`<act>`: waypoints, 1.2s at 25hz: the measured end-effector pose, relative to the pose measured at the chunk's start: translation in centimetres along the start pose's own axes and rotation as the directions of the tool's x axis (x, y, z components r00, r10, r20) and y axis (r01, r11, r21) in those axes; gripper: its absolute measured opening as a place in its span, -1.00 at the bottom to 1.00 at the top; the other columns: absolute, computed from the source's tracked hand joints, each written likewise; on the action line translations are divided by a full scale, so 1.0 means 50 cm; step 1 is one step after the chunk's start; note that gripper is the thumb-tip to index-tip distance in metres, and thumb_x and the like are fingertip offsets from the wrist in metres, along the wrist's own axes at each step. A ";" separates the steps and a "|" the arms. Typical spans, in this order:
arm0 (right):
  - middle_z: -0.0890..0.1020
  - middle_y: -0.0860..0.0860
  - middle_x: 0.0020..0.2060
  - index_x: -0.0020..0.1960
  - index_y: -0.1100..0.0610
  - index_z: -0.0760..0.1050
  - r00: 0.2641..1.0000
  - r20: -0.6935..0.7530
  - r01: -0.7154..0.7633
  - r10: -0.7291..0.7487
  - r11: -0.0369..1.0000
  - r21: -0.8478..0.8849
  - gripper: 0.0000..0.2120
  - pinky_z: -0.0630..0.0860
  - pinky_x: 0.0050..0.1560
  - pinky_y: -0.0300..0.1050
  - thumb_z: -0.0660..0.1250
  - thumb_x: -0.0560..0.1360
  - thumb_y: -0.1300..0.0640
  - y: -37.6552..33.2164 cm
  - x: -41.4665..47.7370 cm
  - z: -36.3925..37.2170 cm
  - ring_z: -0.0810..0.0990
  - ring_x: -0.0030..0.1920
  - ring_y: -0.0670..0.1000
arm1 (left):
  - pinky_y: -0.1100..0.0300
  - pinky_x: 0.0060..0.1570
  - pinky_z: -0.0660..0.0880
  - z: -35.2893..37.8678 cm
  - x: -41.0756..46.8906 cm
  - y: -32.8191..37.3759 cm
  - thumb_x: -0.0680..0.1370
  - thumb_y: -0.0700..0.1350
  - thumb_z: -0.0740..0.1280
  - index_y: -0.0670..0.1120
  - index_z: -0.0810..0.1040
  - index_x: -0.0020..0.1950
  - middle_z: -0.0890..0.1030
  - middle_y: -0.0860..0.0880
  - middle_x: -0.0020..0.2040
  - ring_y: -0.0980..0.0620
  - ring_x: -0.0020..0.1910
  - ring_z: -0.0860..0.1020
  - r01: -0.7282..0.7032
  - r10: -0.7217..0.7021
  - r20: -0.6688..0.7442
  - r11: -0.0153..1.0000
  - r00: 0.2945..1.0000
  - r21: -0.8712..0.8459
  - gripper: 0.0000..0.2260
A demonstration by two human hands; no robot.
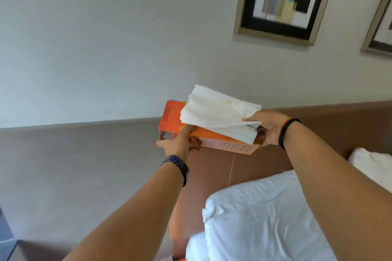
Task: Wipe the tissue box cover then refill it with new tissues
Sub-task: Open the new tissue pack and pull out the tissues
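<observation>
An orange tissue box (222,144) printed "PREMIER" is held up in front of the wall, tilted down to the right, its end flap (170,117) open at the left. My left hand (177,143) grips the box's left end from below. My right hand (268,128) holds the right end and pinches a stack of white tissues (216,112) that sticks out of the box top and fans up to the left. The tissue box cover is not in view.
White pillows (261,218) lie at the lower right against a brown padded headboard (233,176). A second pillow (373,163) is at the right edge. Framed pictures (282,0) hang on the pale wall above.
</observation>
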State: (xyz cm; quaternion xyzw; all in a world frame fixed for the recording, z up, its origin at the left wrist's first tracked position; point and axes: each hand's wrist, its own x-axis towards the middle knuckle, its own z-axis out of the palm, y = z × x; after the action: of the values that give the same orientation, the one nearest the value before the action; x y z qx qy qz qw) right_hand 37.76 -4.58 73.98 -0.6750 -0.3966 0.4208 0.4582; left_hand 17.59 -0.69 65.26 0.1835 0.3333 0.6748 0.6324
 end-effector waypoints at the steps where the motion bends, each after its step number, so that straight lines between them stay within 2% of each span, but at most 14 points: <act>1: 0.61 0.21 -0.08 0.02 0.23 0.54 0.999 0.012 -0.037 0.037 0.999 -0.016 -0.88 0.51 0.06 0.33 0.33 0.49 0.27 0.046 0.014 -0.007 0.60 -0.08 0.22 | -0.05 -0.33 0.59 -0.019 0.002 -0.039 0.15 -0.16 0.57 0.14 0.22 0.19 0.59 -0.17 -0.01 -0.12 -0.34 0.60 0.040 -0.040 0.011 0.999 0.999 0.021 -0.24; 4: 0.63 0.20 -0.13 0.07 0.24 0.55 0.988 -0.085 -0.128 0.129 0.992 0.009 -0.83 0.58 -0.19 0.19 0.37 0.47 0.29 0.220 0.039 -0.040 0.61 -0.16 0.21 | -0.06 -0.23 0.60 -0.113 0.009 -0.174 0.16 -0.09 0.55 -0.01 0.34 0.04 0.64 -0.12 -0.20 -0.15 -0.32 0.65 0.173 -0.187 0.050 0.963 0.981 0.208 -0.44; 6: 0.63 0.18 -0.07 0.13 0.21 0.55 0.973 -0.093 -0.208 0.210 0.978 0.035 -0.78 0.58 -0.19 0.12 0.38 0.48 0.25 0.364 0.040 -0.071 0.60 -0.12 0.19 | 0.05 -0.26 0.57 -0.192 0.003 -0.272 0.19 -0.06 0.53 -0.12 0.39 -0.07 0.60 -0.07 -0.32 -0.11 -0.33 0.65 0.317 -0.370 0.075 0.870 0.926 0.377 -0.56; 8: 0.62 0.15 0.02 0.16 0.16 0.52 0.941 -0.102 -0.319 0.324 0.946 0.061 -0.75 0.57 -0.13 0.14 0.38 0.48 0.25 0.523 0.034 -0.099 0.57 0.00 0.19 | 0.06 -0.25 0.56 -0.277 -0.009 -0.386 0.21 -0.10 0.54 -0.10 0.41 -0.02 0.55 -0.11 -0.24 -0.14 -0.23 0.65 0.465 -0.534 0.020 0.753 0.845 0.465 -0.55; 10: 0.59 0.13 0.04 0.14 0.12 0.49 0.890 -0.150 -0.420 0.430 0.903 0.094 -0.74 0.53 -0.07 0.16 0.38 0.48 0.27 0.675 0.023 -0.116 0.53 0.08 0.20 | 0.05 -0.21 0.57 -0.356 -0.033 -0.502 0.26 -0.18 0.53 -0.11 0.42 0.07 0.53 -0.17 -0.15 -0.18 -0.20 0.64 0.571 -0.622 -0.045 0.684 0.782 0.455 -0.54; 14: 0.63 0.16 0.04 0.20 0.17 0.50 0.813 -0.207 -0.529 0.544 0.839 0.127 -0.68 0.55 -0.06 0.07 0.39 0.46 0.30 0.936 0.009 -0.152 0.58 0.04 0.20 | 0.08 -0.20 0.55 -0.486 -0.086 -0.709 0.37 -0.26 0.46 -0.26 0.37 0.25 0.60 -0.19 -0.10 -0.13 -0.22 0.62 0.695 -0.714 -0.134 0.593 0.687 0.406 -0.50; 17: 0.62 0.16 0.09 0.25 0.18 0.48 0.780 -0.205 -0.572 0.591 0.807 0.150 -0.64 0.55 0.02 0.11 0.37 0.47 0.31 1.094 0.011 -0.187 0.59 0.06 0.18 | 0.07 -0.08 0.52 -0.562 -0.109 -0.844 0.38 -0.24 0.47 -0.21 0.39 0.30 0.62 -0.17 0.02 -0.12 -0.11 0.61 0.759 -0.779 -0.141 0.526 0.611 0.384 -0.48; 19: 0.60 0.15 0.12 0.29 0.19 0.45 0.760 -0.216 -0.588 0.613 0.790 0.172 -0.61 0.52 0.12 0.15 0.36 0.48 0.31 1.174 0.018 -0.201 0.56 0.12 0.21 | 0.07 -0.03 0.52 -0.593 -0.119 -0.917 0.40 -0.19 0.46 -0.16 0.44 0.27 0.63 -0.14 0.07 -0.12 -0.02 0.61 0.778 -0.805 -0.155 0.473 0.572 0.413 -0.54; 21: 0.60 0.16 0.12 0.28 0.22 0.45 0.743 -0.232 -0.595 0.628 0.778 0.199 -0.62 0.50 0.14 0.16 0.35 0.48 0.33 1.226 0.027 -0.206 0.56 0.12 0.22 | 0.07 -0.06 0.57 -0.605 -0.117 -0.965 0.40 -0.11 0.47 -0.11 0.52 0.16 0.63 -0.10 0.03 -0.10 -0.06 0.61 0.729 -0.769 -0.230 0.399 0.596 0.556 -0.64; 23: 0.60 0.16 0.11 0.26 0.23 0.47 0.734 -0.226 -0.604 0.641 0.767 0.215 -0.65 0.50 0.11 0.14 0.34 0.49 0.33 1.255 0.033 -0.207 0.57 0.09 0.20 | 0.05 -0.12 0.60 -0.609 -0.102 -0.987 0.36 0.04 0.49 -0.08 0.56 -0.01 0.60 -0.06 -0.14 -0.05 -0.20 0.57 0.642 -0.668 -0.357 0.237 0.653 0.729 -0.70; 25: 0.61 0.14 0.08 0.20 0.20 0.49 0.729 -0.219 -0.608 0.649 0.760 0.229 -0.70 0.51 0.05 0.09 0.35 0.48 0.33 1.261 0.035 -0.206 0.59 0.02 0.14 | 0.00 -0.06 0.59 -0.613 -0.086 -0.987 0.32 0.16 0.48 -0.11 0.58 -0.07 0.58 -0.06 -0.21 -0.05 -0.22 0.56 0.547 -0.599 -0.392 0.094 0.698 0.832 -0.61; 26: 0.62 0.13 0.07 0.16 0.18 0.51 0.733 -0.224 -0.600 0.642 0.766 0.230 -0.74 0.50 0.02 0.05 0.36 0.48 0.33 1.256 0.036 -0.206 0.60 -0.02 0.10 | -0.01 -0.03 0.58 -0.613 -0.081 -0.981 0.31 0.19 0.47 -0.15 0.59 -0.02 0.60 -0.09 -0.14 -0.09 -0.16 0.57 0.512 -0.579 -0.399 0.038 0.711 0.858 -0.54; 28: 0.62 0.13 0.06 0.05 0.14 0.54 0.762 -0.262 -0.551 0.591 0.806 0.217 -0.79 0.50 0.03 0.01 0.36 0.47 0.35 1.231 0.041 -0.208 0.61 -0.08 0.05 | 0.05 0.03 0.51 -0.605 -0.073 -0.959 0.31 0.25 0.44 -0.17 0.52 0.17 0.57 -0.14 0.11 -0.15 0.04 0.55 0.460 -0.517 -0.410 -0.035 0.752 0.887 -0.38; 30: 0.64 0.14 0.06 -0.04 0.08 0.57 0.812 -0.292 -0.476 0.505 0.863 0.169 -0.80 0.52 0.08 0.02 0.36 0.46 0.35 1.190 0.051 -0.213 0.62 -0.07 0.06 | 0.05 0.07 0.45 -0.588 -0.067 -0.929 0.32 0.29 0.41 -0.12 0.42 0.30 0.46 -0.14 0.27 -0.15 0.19 0.47 0.404 -0.420 -0.370 -0.009 0.829 0.915 -0.29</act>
State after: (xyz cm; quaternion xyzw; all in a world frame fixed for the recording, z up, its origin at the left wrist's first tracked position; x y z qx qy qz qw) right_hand 57.44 -21.04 19.18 -0.7937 -0.1088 0.4241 0.4222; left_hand 32.34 -11.39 13.27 0.4452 0.7210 0.0732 0.5259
